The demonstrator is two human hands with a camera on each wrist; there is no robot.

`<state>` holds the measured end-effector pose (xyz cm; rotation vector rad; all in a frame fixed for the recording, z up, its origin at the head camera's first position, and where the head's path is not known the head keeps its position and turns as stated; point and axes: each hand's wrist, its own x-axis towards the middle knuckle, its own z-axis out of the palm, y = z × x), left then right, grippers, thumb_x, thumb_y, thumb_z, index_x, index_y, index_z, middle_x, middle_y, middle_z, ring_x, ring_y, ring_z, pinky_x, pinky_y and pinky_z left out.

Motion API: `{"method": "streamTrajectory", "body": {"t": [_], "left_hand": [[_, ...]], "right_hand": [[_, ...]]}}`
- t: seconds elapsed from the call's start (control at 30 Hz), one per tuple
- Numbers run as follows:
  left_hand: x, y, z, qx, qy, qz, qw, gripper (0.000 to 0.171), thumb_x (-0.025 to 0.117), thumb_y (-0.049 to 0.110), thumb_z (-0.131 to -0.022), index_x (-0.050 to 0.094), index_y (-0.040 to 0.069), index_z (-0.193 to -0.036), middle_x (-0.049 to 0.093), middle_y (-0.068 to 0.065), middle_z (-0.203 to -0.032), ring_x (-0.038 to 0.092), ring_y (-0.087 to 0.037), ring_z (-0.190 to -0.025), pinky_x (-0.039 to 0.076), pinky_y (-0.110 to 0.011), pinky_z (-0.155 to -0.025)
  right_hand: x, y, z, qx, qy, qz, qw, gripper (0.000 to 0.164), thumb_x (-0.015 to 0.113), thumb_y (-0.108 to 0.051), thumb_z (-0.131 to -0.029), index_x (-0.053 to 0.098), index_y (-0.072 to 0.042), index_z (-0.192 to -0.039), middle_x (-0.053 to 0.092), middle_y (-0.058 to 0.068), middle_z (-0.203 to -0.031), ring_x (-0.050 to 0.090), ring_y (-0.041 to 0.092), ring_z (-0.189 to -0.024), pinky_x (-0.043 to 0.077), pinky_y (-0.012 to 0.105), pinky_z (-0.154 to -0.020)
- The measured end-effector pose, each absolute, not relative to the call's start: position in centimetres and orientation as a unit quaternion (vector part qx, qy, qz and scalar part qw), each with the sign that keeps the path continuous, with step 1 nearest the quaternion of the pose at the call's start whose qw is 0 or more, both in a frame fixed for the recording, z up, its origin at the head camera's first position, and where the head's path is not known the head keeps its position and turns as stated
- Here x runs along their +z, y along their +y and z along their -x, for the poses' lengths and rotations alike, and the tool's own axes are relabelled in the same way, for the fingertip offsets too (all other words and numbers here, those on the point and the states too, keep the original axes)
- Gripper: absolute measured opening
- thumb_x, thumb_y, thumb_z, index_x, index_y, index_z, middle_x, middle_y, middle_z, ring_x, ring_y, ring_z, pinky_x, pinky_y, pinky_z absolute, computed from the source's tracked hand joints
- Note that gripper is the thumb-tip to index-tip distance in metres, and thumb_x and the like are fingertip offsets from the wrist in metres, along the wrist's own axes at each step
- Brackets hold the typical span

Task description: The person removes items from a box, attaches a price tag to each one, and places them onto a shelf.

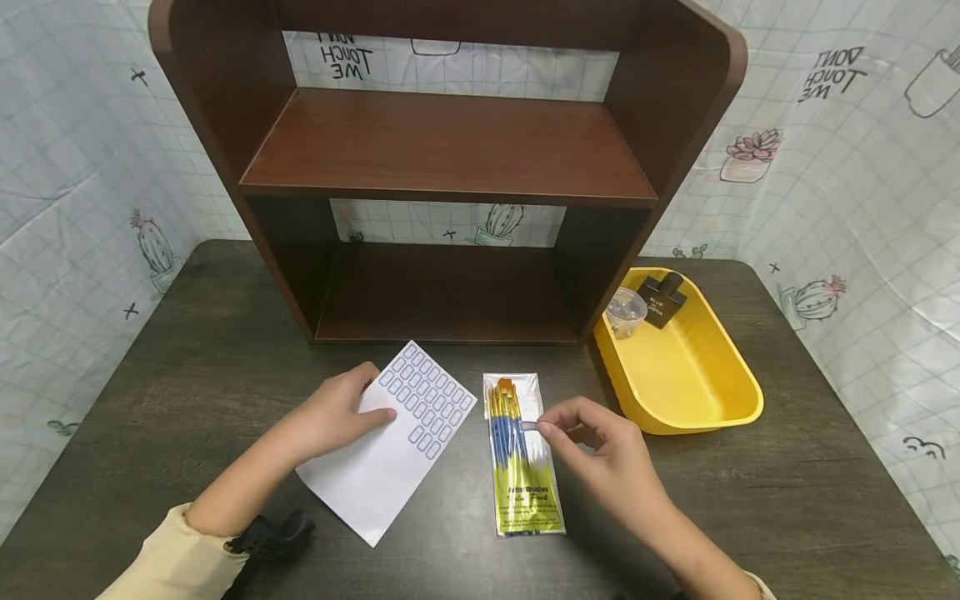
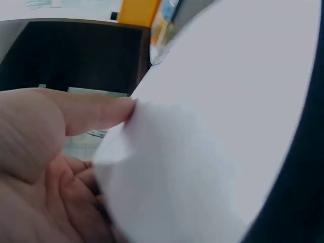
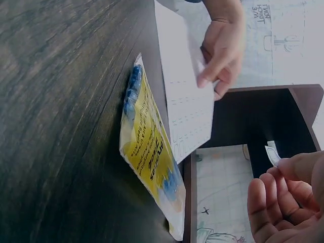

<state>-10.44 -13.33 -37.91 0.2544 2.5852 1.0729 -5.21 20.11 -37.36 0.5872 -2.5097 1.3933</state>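
Note:
My left hand [image 1: 335, 418] grips a white sheet of label stickers [image 1: 375, 479], its thumb on top and the other fingers beneath. Rows of small blue-bordered labels cover the sheet's far half, with a gap in the row nearest me. In the left wrist view the plain part of the sheet [image 2: 202, 152] bends beside the thumb. Between thumb and index finger, my right hand [image 1: 611, 458] pinches one small label sticker [image 1: 529, 426], its end curling in the right wrist view. Below that sticker a clear pack of artist paintbrushes [image 1: 525, 492] lies on the table, blue handles showing.
A dark brown two-tier shelf [image 1: 450, 150] stands at the back of the dark wood table [image 1: 187, 350]. To its right sits a yellow basket [image 1: 690, 375] with a black bottle [image 1: 662, 300] and a small clear tub [image 1: 626, 310] inside. Patterned sheeting surrounds the table.

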Motion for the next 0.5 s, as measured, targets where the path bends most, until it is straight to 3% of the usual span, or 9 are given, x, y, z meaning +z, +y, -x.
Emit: {"method": "streamTrajectory", "body": {"t": [0.2, 0.5], "left_hand": [[-38.5, -13.5, 10.5, 0.275, 0.946, -0.068, 0.16, 0.046, 0.079, 0.027, -0.092, 0.054, 0.002, -0.122, 0.069, -0.012, -0.097, 0.06, -0.021, -0.079, 0.048, -0.035, -0.065], [-39.2, -13.3, 10.3, 0.196, 0.969, -0.051, 0.141, 0.053, 0.083, 0.037, -0.087, 0.056, 0.008, -0.122, 0.066, -0.013, -0.111, 0.063, -0.027, -0.087, 0.053, -0.052, -0.074]], "right_hand": [[-37.3, 20.3, 5.2, 0.474, -0.864, -0.16, 0.061, 0.016, 0.079, 0.001, -0.089, 0.074, -0.013, -0.095, 0.075, 0.004, -0.085, 0.065, 0.004, -0.077, 0.06, 0.023, -0.074], [-37.3, 20.4, 5.2, 0.483, -0.861, -0.155, 0.03, 0.01, 0.08, -0.003, -0.09, 0.075, -0.012, -0.094, 0.076, -0.001, -0.084, 0.066, 0.003, -0.073, 0.059, 0.024, -0.067]]}}
